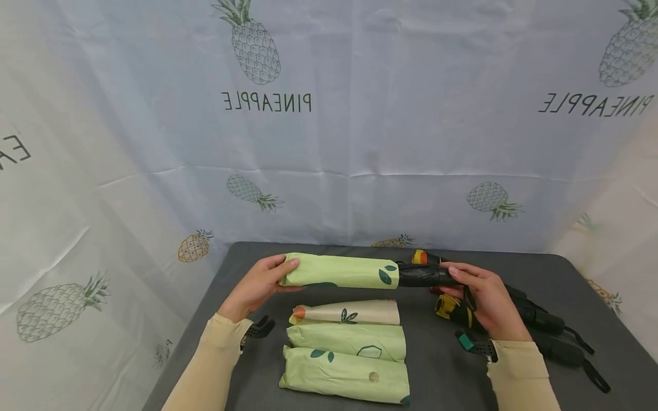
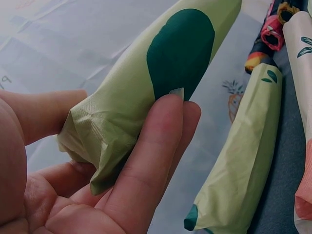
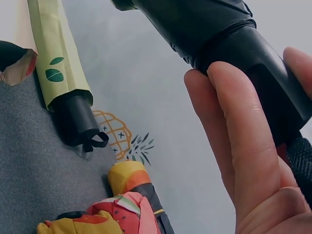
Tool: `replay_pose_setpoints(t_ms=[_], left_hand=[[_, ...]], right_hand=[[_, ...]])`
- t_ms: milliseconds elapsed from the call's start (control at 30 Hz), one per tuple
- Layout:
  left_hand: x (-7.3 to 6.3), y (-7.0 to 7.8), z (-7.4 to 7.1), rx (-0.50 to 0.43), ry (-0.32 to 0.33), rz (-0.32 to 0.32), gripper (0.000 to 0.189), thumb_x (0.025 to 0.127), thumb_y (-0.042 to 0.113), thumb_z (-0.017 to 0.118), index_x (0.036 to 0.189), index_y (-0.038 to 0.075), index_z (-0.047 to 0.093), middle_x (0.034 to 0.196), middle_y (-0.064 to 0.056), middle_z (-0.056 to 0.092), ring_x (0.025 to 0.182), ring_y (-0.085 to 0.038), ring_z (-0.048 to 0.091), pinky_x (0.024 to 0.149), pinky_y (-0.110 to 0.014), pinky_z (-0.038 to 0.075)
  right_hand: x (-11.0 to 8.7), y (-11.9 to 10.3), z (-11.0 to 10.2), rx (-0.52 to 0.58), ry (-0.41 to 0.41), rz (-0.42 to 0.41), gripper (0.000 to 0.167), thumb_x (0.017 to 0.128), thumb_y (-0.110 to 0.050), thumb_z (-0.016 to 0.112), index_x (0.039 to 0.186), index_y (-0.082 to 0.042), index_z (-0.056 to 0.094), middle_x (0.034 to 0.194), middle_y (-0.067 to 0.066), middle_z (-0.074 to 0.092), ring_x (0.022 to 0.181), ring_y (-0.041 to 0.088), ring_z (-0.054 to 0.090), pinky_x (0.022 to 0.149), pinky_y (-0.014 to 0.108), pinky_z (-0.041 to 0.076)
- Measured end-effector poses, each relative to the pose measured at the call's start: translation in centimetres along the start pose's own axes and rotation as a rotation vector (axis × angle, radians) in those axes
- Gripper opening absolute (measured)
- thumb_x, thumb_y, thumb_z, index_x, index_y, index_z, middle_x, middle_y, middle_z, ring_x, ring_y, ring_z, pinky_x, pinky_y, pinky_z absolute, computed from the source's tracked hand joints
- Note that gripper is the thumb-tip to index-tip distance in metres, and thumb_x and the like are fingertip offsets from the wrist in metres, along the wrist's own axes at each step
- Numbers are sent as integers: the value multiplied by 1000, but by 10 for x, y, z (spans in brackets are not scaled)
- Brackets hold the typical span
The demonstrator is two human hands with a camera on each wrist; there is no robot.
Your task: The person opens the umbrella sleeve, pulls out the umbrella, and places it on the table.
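Held level above the far part of the table is a folded black umbrella (image 1: 421, 275), its left part inside a light green leaf-print sleeve (image 1: 339, 271). My left hand (image 1: 259, 285) grips the sleeve's crumpled closed end between thumb and fingers. The black handle (image 3: 263, 78), with its wrist strap, is in my right hand (image 1: 485, 297). A stretch of black canopy shows between the sleeve's mouth and the handle. Behind it, a green sleeve (image 3: 58, 63) with a black handle (image 3: 75, 119) sticking out lies on the table; the held umbrella hides it in the head view.
Nearer me on the grey table (image 1: 437, 365) lie a cream sleeve (image 1: 349, 313) and two green sleeves, one being the nearest sleeve (image 1: 344, 374). Several folded umbrellas (image 1: 557, 348) with black handles and colourful ends lie at the right. A pineapple-print cloth (image 1: 411, 137) hangs behind.
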State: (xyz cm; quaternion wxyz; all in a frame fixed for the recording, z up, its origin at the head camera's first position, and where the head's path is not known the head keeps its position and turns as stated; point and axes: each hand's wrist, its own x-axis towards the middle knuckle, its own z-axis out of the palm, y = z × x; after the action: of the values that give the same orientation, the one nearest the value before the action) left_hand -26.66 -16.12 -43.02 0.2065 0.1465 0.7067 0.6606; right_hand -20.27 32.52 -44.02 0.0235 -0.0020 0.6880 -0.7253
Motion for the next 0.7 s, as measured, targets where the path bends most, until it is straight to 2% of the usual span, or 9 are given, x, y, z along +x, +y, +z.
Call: replay_pose_setpoints(t_ms=[433,700], left_hand=[[0,-1,-2,3,-6,9,56,114,38,59,155,0,53,140,-17,65,121,-21,73,114,-61,55],[0,-2,-5,-12,11,2,55,114,37,59,155,0,53,141,-17,64,121,-21,73,114,-62,55]], right_hand=[[-1,0,-7,4,-10,-10,28,113,-25,62,137,-20,76,124,-23,71,104,5,79,94,29,67],[-5,-2,-15,58,-22,-39,27,114,-20,59,134,-22,78,125,-22,71,105,4,78,93,28,67]])
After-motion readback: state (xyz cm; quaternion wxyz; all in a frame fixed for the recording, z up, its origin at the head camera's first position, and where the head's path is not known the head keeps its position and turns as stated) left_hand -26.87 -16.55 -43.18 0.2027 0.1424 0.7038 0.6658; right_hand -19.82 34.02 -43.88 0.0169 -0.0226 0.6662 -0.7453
